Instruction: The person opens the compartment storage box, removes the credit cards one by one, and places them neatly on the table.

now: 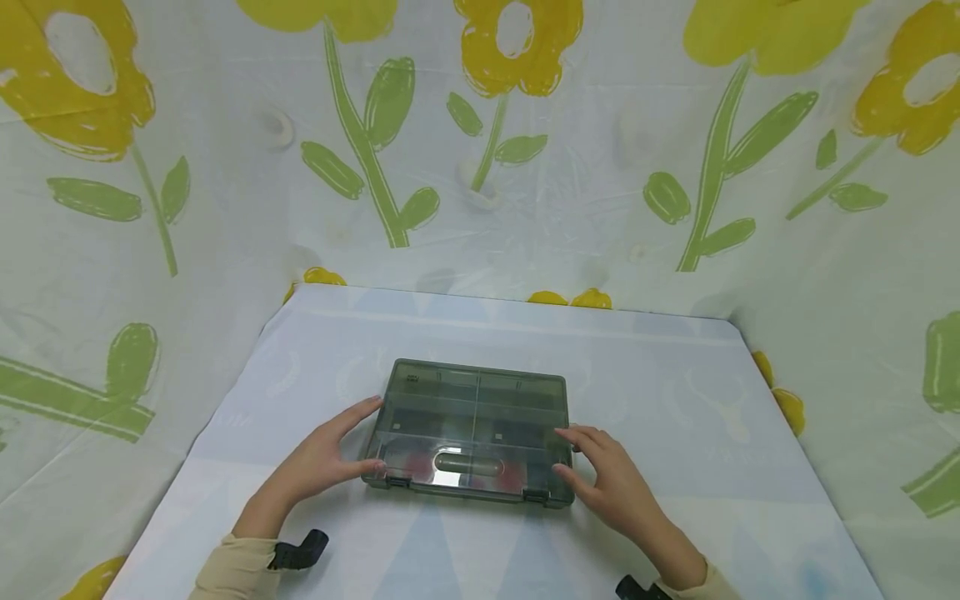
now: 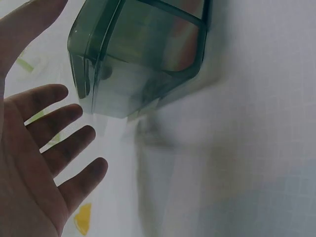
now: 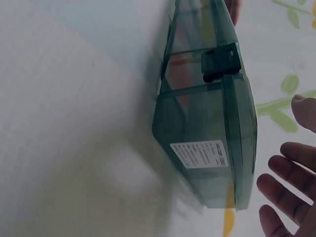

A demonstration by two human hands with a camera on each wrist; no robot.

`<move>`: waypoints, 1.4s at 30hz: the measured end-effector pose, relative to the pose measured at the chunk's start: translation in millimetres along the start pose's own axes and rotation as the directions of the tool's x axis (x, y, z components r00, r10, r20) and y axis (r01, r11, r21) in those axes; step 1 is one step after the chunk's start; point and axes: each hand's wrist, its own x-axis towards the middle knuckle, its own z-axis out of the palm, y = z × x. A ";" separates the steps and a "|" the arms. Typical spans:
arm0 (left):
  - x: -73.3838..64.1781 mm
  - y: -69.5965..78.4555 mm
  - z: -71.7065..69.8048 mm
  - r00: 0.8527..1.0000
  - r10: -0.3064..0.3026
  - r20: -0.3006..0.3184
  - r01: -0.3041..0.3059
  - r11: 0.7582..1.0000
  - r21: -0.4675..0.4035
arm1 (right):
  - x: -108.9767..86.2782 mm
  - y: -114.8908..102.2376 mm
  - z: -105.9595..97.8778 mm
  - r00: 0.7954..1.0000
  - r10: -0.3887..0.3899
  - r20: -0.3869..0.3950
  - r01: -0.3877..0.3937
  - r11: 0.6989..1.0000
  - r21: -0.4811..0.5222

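A dark green see-through plastic case (image 1: 472, 433) lies flat on the table, its lid down and two latches along the near edge. Dividers and some reddish contents show faintly through the lid. At its left end is my left hand (image 1: 322, 458), fingers spread, thumb over the near left corner. My right hand (image 1: 607, 475) stands at the right end with its fingers apart and thumb toward the edge. The left wrist view has the case (image 2: 143, 54) beyond straight, spread fingers. In the right wrist view, a white printed label (image 3: 200, 154) sits on the case's end, beside loosely bent fingers.
The table (image 1: 660, 400) has a pale cloth with light blue shapes. Behind it and at both sides hangs a white curtain (image 1: 570, 217) printed with yellow flowers and green leaves. A black wrist device (image 1: 300, 552) sits at the left sleeve.
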 end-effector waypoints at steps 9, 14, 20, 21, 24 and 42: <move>0.5 -0.6 2.7 0.998 0.022 0.059 -0.020 0.999 -0.036 | -1.1 0.4 8.2 0.990 -0.137 -0.031 0.139 0.988 0.065; 0.4 0.4 3.4 0.997 0.040 0.071 -0.038 0.999 -0.020 | -1.5 -0.9 11.2 0.983 -0.178 -0.038 0.181 0.979 0.090; 0.4 3.2 2.2 0.995 0.050 0.083 -0.049 0.999 -0.018 | -3.3 -2.1 15.0 0.973 -0.227 -0.040 0.230 0.965 0.128; 0.4 3.6 2.1 0.995 0.048 0.087 -0.047 0.999 -0.017 | -3.8 -2.4 15.6 0.972 -0.232 -0.039 0.236 0.963 0.134; 0.4 4.7 1.9 0.994 0.037 0.099 -0.036 0.999 -0.010 | -5.6 -3.0 17.2 0.969 -0.246 -0.036 0.248 0.956 0.159; 1.4 2.5 3.1 0.994 0.036 0.107 -0.037 0.999 0.006 | -10.5 -0.1 21.8 0.941 -0.339 -0.020 0.336 0.922 0.190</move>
